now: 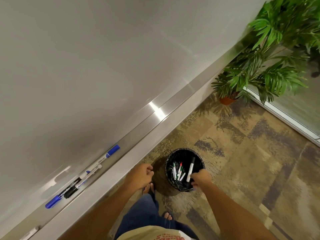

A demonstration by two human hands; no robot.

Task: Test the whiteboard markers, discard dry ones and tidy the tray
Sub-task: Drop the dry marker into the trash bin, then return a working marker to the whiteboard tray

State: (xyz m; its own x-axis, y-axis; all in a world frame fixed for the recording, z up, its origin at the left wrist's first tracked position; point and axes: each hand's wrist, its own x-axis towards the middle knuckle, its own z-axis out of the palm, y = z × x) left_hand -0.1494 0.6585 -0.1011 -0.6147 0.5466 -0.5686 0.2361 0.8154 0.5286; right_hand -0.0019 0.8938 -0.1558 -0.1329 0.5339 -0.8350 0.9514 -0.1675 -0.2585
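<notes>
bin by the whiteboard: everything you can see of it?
The bin is small, round and dark, lined with a crinkled black plastic bag. It stands upright on the patterned carpet, just off the whiteboard tray. Several markers lie inside, mostly white-bodied, with green, red and black caps. The right hand is over its near rim, fingers around a black-capped marker.

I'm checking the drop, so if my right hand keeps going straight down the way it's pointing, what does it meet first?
Most likely the black-capped marker at the right hand fingertips, over the lined bin; depth is unclear.
</notes>
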